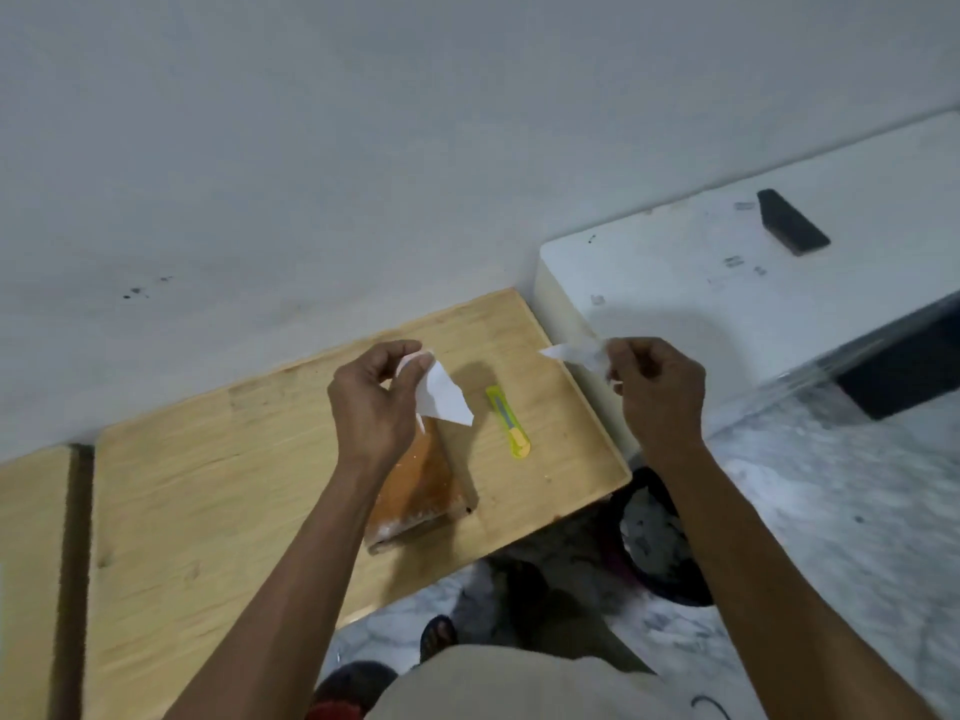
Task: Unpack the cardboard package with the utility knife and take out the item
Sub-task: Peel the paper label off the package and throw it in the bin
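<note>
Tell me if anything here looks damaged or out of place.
The paper looks torn in two: the left hand pinches one white piece, the right hand another scrap, held apart above the package. The yellow knife lies unused on the wooden board.

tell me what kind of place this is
Probably a room in a home rather than a workshop: a low wooden table set against a plain white wall, a marble-patterned floor, and a white cabinet with a phone lying on top.
</note>
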Demonstrator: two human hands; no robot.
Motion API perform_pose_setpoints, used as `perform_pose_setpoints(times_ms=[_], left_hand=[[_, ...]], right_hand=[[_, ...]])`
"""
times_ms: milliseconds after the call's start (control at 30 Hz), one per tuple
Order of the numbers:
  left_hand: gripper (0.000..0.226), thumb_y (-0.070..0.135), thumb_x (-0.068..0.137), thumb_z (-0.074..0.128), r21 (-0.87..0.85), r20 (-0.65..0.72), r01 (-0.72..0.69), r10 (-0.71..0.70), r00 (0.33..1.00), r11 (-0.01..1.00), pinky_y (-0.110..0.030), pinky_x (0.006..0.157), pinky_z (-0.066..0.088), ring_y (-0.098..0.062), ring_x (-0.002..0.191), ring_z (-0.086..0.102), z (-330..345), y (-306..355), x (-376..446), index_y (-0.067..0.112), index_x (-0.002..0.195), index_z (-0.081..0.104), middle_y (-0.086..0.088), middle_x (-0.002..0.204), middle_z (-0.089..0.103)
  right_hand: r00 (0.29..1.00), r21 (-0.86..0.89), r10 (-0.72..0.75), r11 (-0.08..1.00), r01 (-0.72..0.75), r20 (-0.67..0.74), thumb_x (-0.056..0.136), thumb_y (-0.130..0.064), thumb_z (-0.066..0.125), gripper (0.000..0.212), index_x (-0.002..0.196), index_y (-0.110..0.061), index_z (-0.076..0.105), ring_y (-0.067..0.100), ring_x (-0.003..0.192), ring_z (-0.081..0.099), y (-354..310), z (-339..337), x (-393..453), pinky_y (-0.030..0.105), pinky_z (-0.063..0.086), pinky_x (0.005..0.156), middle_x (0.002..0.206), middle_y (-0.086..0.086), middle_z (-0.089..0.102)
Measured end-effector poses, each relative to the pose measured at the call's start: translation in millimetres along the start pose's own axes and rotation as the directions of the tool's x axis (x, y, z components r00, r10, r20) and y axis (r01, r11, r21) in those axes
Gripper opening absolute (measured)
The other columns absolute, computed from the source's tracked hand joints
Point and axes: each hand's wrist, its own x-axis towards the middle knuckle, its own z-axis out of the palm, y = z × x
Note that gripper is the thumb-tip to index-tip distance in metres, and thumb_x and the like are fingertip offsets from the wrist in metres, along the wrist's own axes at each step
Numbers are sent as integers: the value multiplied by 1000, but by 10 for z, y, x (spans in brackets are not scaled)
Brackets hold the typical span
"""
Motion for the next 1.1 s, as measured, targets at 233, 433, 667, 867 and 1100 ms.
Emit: perform_pose_setpoints(times_ms=[233,433,667,867,1100], left_hand=[[7,20,90,69,21,295,-75,65,953,997,-23,66,47,-1,74,62,612,-125,-313,18,83,72,7,81,70],[9,21,89,69,52,489,-175,128,863,983,-28,70,47,-16,79,63,1474,-40,-820,13,86,73,-1,89,71],[13,21,90,70,122,654,-196,70,753,973,-26,68,46,-16,76,66,2655,94,-1396,11,84,75,-1,83,74],[14,18,86,69,215,694,-245,28,719,945,-27,67,45,-13,74,64,3665,-113,-1669,16,73,72,-1,76,72],[10,7,90,65,442,658,-260,-113,745,858,-16,71,31,-27,87,66,4687,-659,-1737,7,86,75,-12,91,73]], right_hand=[[887,-10,300,946,-324,-350,93,-31,66,17,86,-17,72,11,73,67,570,-732,-835,29,56,72,76,-4,71],[740,67,378,908,-413,-556,94,-25,65,22,78,-9,65,-11,53,56,940,-1410,-1086,12,42,61,65,-8,61],[685,64,455,855,-515,-568,94,-26,65,24,75,-11,65,7,63,64,1648,-1835,-884,23,52,66,66,-3,67],[662,-25,541,765,-644,-519,95,-25,60,15,83,-17,65,26,82,60,2356,-2097,-429,29,41,65,85,2,59],[632,-93,644,665,-741,-431,94,-24,56,18,77,-20,62,21,75,57,3325,-2148,203,26,36,56,85,4,63]])
